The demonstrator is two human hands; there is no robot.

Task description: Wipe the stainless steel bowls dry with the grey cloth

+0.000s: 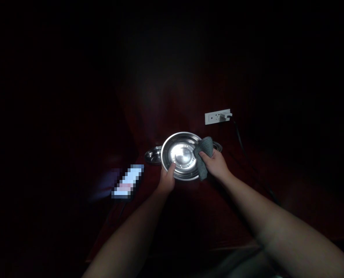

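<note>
A shiny round metal bowl (180, 148) is held up over the dark red table, its inside tilted toward me. My left hand (167, 179) grips its lower left rim, thumb on the inner wall and fingers hidden behind. In my right hand (217, 164) is a grey-green cloth (204, 152), pressed over the bowl's right rim with the thumb on top. The fingers behind the cloth are out of sight. Behind the bowl, another metal dish (154, 155) shows at the left, and part of a metal rim (217, 146) shows at the right.
A lit, pixelated screen (128, 181) lies at the left of the table (195, 216). On the wall behind is a white power socket (217, 116) with a plug in it. Its dark cable (239, 135) runs down to the right. The surroundings are very dark.
</note>
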